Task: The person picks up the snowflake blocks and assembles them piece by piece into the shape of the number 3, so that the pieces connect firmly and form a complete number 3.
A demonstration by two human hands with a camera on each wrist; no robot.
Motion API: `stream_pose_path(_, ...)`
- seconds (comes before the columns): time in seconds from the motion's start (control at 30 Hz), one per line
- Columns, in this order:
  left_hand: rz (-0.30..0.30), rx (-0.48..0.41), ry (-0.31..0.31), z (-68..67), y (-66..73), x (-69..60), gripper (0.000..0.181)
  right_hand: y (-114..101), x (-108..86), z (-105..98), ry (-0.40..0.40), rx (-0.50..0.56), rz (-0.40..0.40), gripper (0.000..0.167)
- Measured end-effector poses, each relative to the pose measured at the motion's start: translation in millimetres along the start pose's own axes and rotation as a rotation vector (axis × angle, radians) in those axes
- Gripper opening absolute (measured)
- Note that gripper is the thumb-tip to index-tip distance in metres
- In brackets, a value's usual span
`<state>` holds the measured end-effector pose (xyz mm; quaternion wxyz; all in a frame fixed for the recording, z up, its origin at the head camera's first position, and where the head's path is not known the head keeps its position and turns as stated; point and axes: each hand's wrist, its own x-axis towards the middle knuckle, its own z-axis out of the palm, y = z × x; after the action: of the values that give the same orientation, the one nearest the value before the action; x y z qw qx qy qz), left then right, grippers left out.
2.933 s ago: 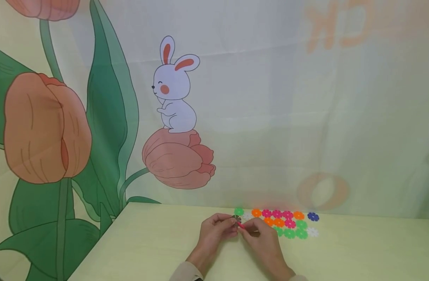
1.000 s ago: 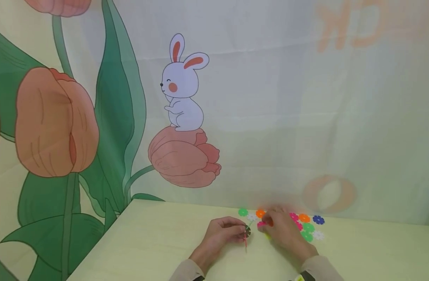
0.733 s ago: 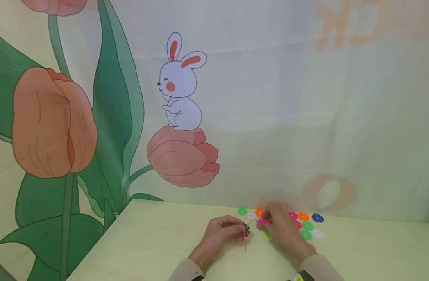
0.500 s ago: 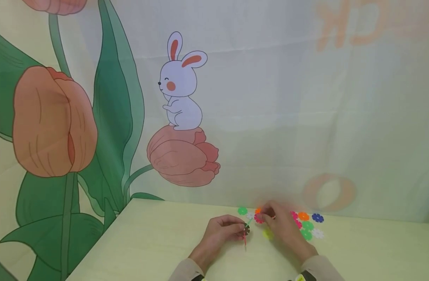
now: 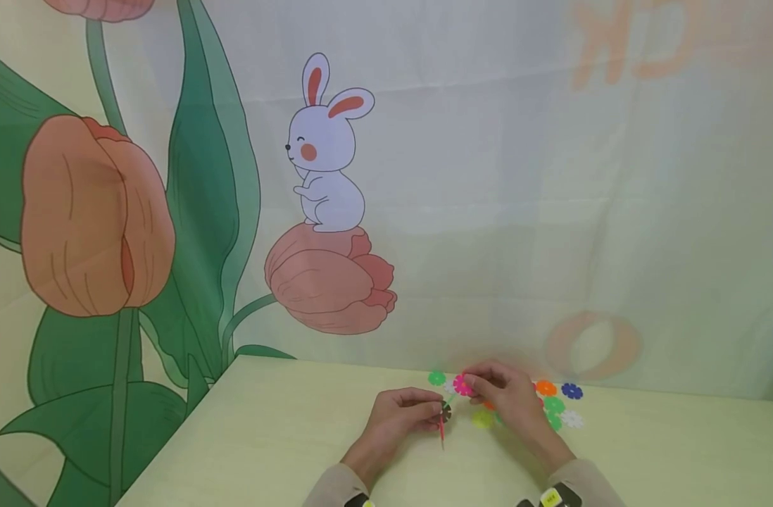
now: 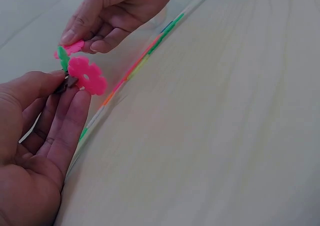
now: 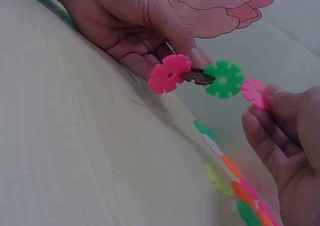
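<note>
My left hand [image 5: 398, 421] pinches a brown notched snowflake disc [image 7: 198, 77] between thumb and fingers, just above the table. A pink disc [image 7: 169, 75] is slotted onto one side of it and a green disc [image 7: 223, 79] onto the other, each standing at an angle to the brown one. Thumb and fingertips of my right hand [image 5: 510, 403] pinch a second pink disc [image 7: 254, 92] by its edge. That disc meets the green disc's outer edge; whether their notches interlock, I cannot tell.
Loose discs lie flat at the table's back: green [image 5: 437, 378], yellow [image 5: 483, 420], orange [image 5: 546, 389], dark blue [image 5: 572, 391] and white [image 5: 573, 420]. My right hand covers several more. Behind the table [image 5: 266, 436] hangs a printed cloth [image 5: 462, 211].
Both hands were together at the brown disc at first. My right hand then went to the loose discs and has since lifted a pink disc leftward to the green one. My left hand stayed nearly still lately.
</note>
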<state>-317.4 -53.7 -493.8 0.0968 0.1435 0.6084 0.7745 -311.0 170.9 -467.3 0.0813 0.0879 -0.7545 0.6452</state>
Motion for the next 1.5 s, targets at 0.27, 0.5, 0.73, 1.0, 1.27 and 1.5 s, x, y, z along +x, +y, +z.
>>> stream_pose_path(0.27, 0.007, 0.0, 0.015, -0.7, -1.6, 1.0, 0.02, 1, -0.5, 1, 0.002, 0.011, 0.001, 0.015)
stream_pose_path(0.5, 0.005, 0.006, 0.028, -0.7, -1.4, 0.5, 0.018, -1, -3.0, 1, -0.013, -0.018, -0.003, 0.019)
stream_pose_path(0.73, 0.005, 0.004, 0.019, -0.9, -2.7, -0.1, 0.017, -2, -4.7, 5, -0.039, -0.042, 0.002, 0.023)
stream_pose_path(1.0, 0.006, 0.035, 0.011, -0.7, -2.5, -1.7, 0.016, -2, -6.9, 9, -0.053, -0.001, -0.001, 0.024)
stream_pose_path(1.27, 0.006, 0.04, 0.026, -0.4, -1.2, -2.4, 0.017, -3, -7.1, 17, -0.001, 0.038, 0.035, 0.02)
stream_pose_path(1.5, 0.015, 0.071, 0.03, 1.2, -1.2, -2.6, 0.015, 0, -8.7, 21, -0.003, 0.039, 0.032, 0.021)
